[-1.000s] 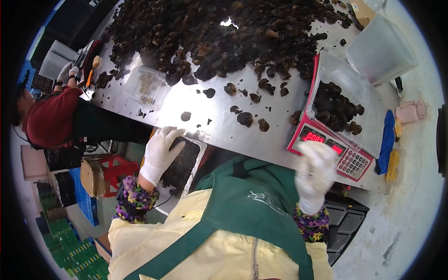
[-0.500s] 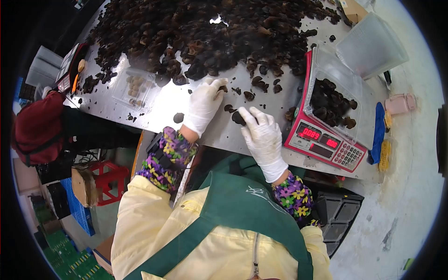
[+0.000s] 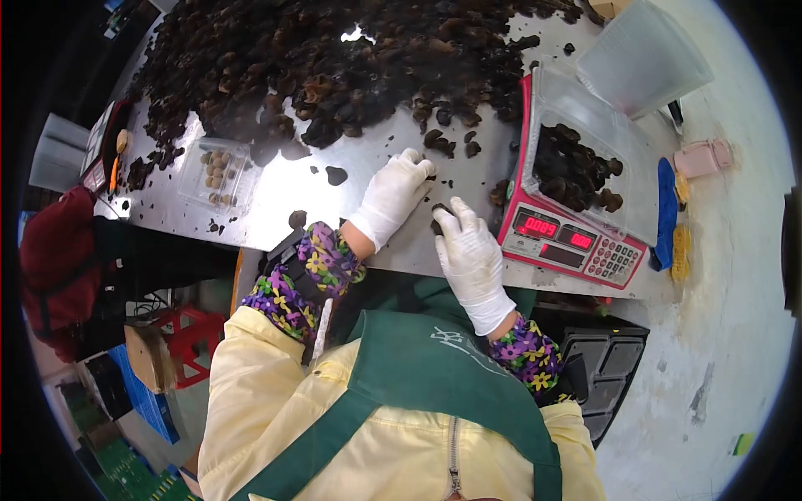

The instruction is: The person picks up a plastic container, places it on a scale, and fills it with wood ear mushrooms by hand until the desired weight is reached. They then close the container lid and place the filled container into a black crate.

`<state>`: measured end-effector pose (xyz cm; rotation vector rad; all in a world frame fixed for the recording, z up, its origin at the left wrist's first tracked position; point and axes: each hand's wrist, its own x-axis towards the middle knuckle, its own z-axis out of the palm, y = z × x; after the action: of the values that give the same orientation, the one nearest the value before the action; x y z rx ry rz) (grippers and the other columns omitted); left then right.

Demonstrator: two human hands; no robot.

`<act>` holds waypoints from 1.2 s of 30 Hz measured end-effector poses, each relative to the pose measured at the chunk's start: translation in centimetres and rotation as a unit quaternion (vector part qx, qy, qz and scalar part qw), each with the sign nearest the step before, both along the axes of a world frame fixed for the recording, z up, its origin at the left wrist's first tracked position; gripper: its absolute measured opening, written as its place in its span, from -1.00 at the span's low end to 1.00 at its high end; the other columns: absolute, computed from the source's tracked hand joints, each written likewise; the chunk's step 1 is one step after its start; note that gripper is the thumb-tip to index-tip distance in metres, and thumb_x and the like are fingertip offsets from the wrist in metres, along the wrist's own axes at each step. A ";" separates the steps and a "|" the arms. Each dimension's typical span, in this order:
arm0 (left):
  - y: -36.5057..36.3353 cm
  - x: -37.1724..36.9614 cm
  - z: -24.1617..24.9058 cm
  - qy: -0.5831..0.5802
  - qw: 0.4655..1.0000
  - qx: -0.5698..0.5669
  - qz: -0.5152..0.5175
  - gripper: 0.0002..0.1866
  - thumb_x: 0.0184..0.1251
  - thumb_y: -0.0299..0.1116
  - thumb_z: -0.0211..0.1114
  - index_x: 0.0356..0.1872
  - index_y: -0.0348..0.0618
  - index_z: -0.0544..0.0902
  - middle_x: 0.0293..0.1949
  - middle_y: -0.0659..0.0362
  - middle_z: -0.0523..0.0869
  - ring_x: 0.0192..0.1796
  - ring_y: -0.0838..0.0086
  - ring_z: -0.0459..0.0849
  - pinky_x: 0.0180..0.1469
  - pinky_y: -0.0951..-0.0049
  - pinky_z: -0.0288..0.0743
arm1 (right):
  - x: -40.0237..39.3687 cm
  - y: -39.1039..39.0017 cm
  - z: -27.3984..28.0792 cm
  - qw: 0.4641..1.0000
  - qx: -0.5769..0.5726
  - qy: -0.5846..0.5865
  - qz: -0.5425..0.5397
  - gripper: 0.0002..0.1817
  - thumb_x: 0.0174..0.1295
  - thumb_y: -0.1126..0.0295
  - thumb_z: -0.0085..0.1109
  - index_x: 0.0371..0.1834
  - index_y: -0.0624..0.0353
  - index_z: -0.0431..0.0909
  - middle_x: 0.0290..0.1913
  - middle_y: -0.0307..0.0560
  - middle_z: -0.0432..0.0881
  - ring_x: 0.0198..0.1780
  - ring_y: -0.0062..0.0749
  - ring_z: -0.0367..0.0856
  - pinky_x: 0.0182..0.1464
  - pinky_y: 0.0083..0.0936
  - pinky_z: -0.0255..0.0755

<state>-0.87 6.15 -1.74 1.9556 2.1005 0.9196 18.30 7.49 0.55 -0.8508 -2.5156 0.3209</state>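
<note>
My left hand (image 3: pixel 396 197), in a white glove, is low over the metal table with its fingers drawn together. A small dark piece of wood ear mushroom (image 3: pixel 431 177) shows at its fingertips. Close by on the right, my gloved right hand (image 3: pixel 471 255) pinches another dark wood ear mushroom (image 3: pixel 439 217) between thumb and fingers, partly hidden by the glove. Loose pieces lie around, among them a flat wood ear (image 3: pixel 337 175) left of my left hand. Beyond both hands spreads a large pile of wood ears (image 3: pixel 334 75).
A red digital scale (image 3: pixel 576 242) on the right bears a clear plastic tub (image 3: pixel 639 192) of wood ears. Behind it stands a stack of clear containers (image 3: pixel 643 58). Left, a clear box (image 3: pixel 188 179) holds small round tan items. Another person's dark red sleeve (image 3: pixel 54 250) is at far left.
My left hand has moved right, closer to my right hand, uncovering a flat wood ear on the table. My right hand stays near its place, and the view has shifted slightly.
</note>
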 end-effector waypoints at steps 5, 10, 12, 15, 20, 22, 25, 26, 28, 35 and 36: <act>0.8 -0.3 1.1 -0.096 0.989 0.080 0.079 -0.71 0.26 -0.45 0.37 0.01 -0.06 0.68 -0.20 0.01 0.61 -0.16 0.07 0.69 -0.11 0.18 0.59 | -0.2 0.3 -1.4 0.996 -0.005 -0.085 0.019 -0.68 0.15 0.45 0.29 0.00 -0.01 0.64 0.02 -0.07 0.61 -0.07 -0.12 0.61 -0.05 -0.25 0.59; 4.2 -0.9 1.8 -0.004 0.997 0.019 0.074 -0.60 0.26 -0.32 0.42 0.14 0.13 0.69 -0.13 0.03 0.62 -0.12 0.11 0.70 -0.07 0.16 0.61 | 1.0 0.5 0.3 0.995 0.011 -0.072 0.073 -0.74 0.16 0.45 0.19 -0.05 0.03 0.63 -0.12 -0.15 0.61 -0.10 -0.20 0.62 -0.14 -0.34 0.60; 5.0 -0.6 1.2 0.088 0.995 -0.035 0.024 -0.62 0.30 -0.32 0.39 0.15 0.05 0.69 -0.15 -0.01 0.59 -0.11 0.08 0.67 -0.08 0.14 0.56 | 2.2 0.8 3.1 0.993 0.005 0.064 0.098 -0.74 0.11 0.46 0.25 -0.09 0.04 0.63 -0.13 -0.16 0.60 -0.12 -0.20 0.59 -0.13 -0.34 0.57; 5.2 -1.4 0.6 0.044 0.998 -0.052 -0.002 -0.71 0.29 -0.31 0.38 0.03 -0.01 0.72 -0.14 -0.03 0.58 -0.08 0.05 0.66 -0.06 0.14 0.55 | 5.1 3.4 8.4 0.984 0.123 0.124 0.044 -0.71 0.08 0.50 0.35 -0.09 0.01 0.68 -0.15 -0.15 0.60 -0.13 -0.24 0.60 -0.12 -0.34 0.54; 3.7 -1.6 0.7 -0.080 0.996 0.041 0.021 -0.79 0.23 -0.47 0.43 -0.11 -0.17 0.74 -0.16 0.00 0.63 -0.13 0.12 0.67 -0.05 0.27 0.55 | 8.0 10.0 11.5 0.984 0.111 0.132 -0.039 -0.63 0.14 0.55 0.37 0.05 0.02 0.68 -0.02 -0.10 0.64 0.03 -0.14 0.61 0.04 -0.27 0.50; 3.8 0.0 4.2 -0.117 0.991 0.049 0.052 -0.79 0.21 -0.50 0.45 -0.12 -0.18 0.76 -0.12 0.03 0.66 -0.11 0.18 0.69 -0.02 0.33 0.58 | 8.3 10.5 10.9 0.984 0.115 0.119 -0.060 -0.60 0.15 0.52 0.38 0.09 0.01 0.68 0.05 -0.10 0.63 0.07 -0.13 0.60 0.09 -0.25 0.48; 4.5 2.8 9.6 -0.143 0.973 0.181 0.006 -0.75 0.20 -0.48 0.48 -0.08 -0.11 0.78 -0.12 0.09 0.68 -0.05 0.24 0.71 0.00 0.36 0.61 | 9.1 10.3 10.0 0.981 0.121 0.118 -0.092 -0.56 0.16 0.47 0.40 0.15 -0.03 0.67 0.16 -0.08 0.60 0.15 -0.12 0.58 0.18 -0.21 0.44; 5.0 4.0 11.1 -0.150 0.969 0.196 -0.013 -0.73 0.19 -0.48 0.49 -0.06 -0.08 0.78 -0.11 0.11 0.68 -0.04 0.26 0.71 0.01 0.37 0.62 | 9.4 10.0 9.9 0.977 0.129 0.133 -0.108 -0.54 0.17 0.46 0.41 0.18 -0.05 0.67 0.20 -0.07 0.58 0.18 -0.12 0.57 0.21 -0.20 0.43; 6.4 6.1 12.8 -0.148 0.972 0.171 -0.066 -0.73 0.21 -0.44 0.49 -0.05 -0.04 0.78 -0.05 0.10 0.68 -0.03 0.24 0.71 0.03 0.35 0.62 | 9.9 9.5 9.7 0.973 0.141 0.146 -0.109 -0.56 0.16 0.49 0.40 0.15 -0.02 0.68 0.18 -0.06 0.60 0.17 -0.13 0.58 0.21 -0.21 0.43; 7.8 8.8 12.8 -0.066 0.971 0.196 -0.120 -0.52 0.28 -0.33 0.46 0.25 0.08 0.68 0.21 0.01 0.62 0.11 0.12 0.69 0.14 0.26 0.61 | 14.1 7.8 9.4 0.964 0.160 0.148 -0.155 -0.67 0.16 0.60 0.36 0.01 0.07 0.74 0.09 -0.04 0.66 0.07 -0.16 0.64 0.09 -0.29 0.50; 7.2 8.1 12.4 -0.104 0.966 0.212 -0.108 -0.58 0.32 -0.41 0.41 0.21 0.01 0.70 0.18 0.05 0.65 0.06 0.24 0.71 0.10 0.32 0.61 | 14.9 7.7 9.2 0.962 0.165 0.147 -0.163 -0.67 0.16 0.60 0.36 0.01 0.07 0.74 0.09 -0.04 0.66 0.07 -0.16 0.64 0.09 -0.29 0.50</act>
<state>7.21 13.37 10.63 2.1052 1.6347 1.5482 33.15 15.21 9.70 -0.9778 -2.0367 -0.0765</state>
